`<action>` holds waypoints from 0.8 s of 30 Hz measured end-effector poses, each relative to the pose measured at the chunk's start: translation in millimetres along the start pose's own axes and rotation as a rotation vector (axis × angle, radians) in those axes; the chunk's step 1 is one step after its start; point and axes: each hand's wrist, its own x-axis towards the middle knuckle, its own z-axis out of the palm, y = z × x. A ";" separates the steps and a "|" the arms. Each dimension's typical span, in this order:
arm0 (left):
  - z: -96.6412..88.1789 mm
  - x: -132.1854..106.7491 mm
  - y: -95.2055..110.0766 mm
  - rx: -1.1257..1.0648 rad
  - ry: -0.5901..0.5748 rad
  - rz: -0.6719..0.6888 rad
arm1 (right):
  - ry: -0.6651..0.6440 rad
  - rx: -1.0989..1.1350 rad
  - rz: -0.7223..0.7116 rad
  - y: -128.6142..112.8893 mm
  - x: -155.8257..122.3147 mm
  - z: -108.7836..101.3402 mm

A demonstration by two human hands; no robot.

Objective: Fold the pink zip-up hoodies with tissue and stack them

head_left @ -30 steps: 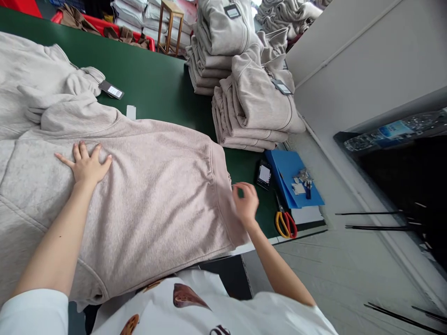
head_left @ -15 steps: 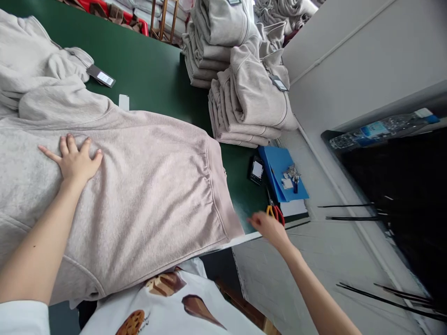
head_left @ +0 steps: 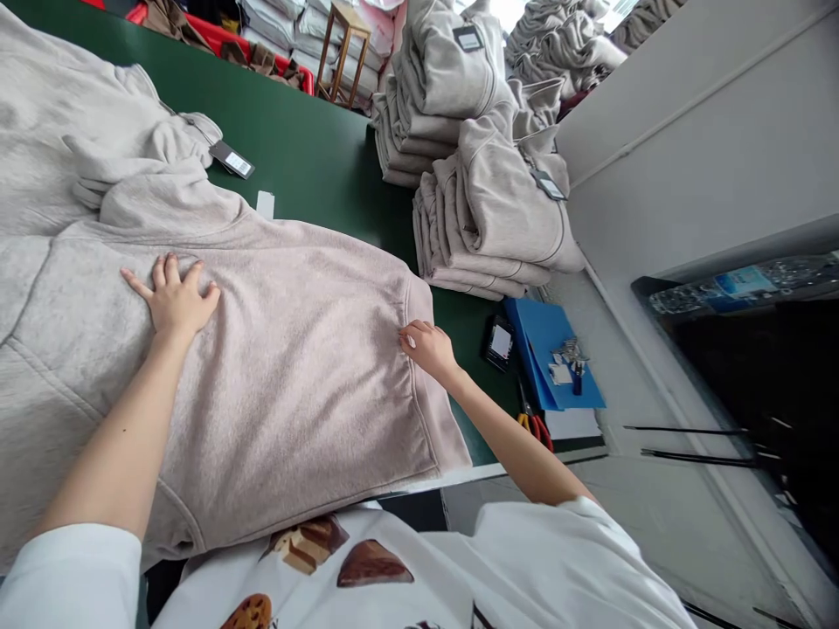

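A pale pinkish-grey sweatshirt [head_left: 308, 349] lies spread on the green table [head_left: 315, 148], its ribbed hem to the right. My left hand [head_left: 176, 301] rests open on the body of the sweatshirt, fingers spread and palm down. At the hem seam, my right hand [head_left: 429, 347] touches the cloth with thumb and fingers pinched together. Whatever is between those fingertips is too small to make out. A dark hang tag [head_left: 232, 160] with a white label lies beyond the sweatshirt's upper edge, near a small white slip [head_left: 266, 205].
Folded sweatshirts stand in a near stack [head_left: 498, 218] and a far stack [head_left: 433, 96]. To the right are a small black device [head_left: 499, 342], a blue folder [head_left: 551, 341] with keys [head_left: 572, 354], and scissors [head_left: 534, 426]. A white wall [head_left: 695, 157] borders that side.
My right hand has moved left from beside the scissors at the table edge onto the sweatshirt's hem. My left hand stays spread on the cloth. The view has shifted slightly.
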 end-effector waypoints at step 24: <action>-1.3 0.0 2.9 0.027 0.004 -0.011 | 0.402 0.213 0.508 61.9 -118.7 3.2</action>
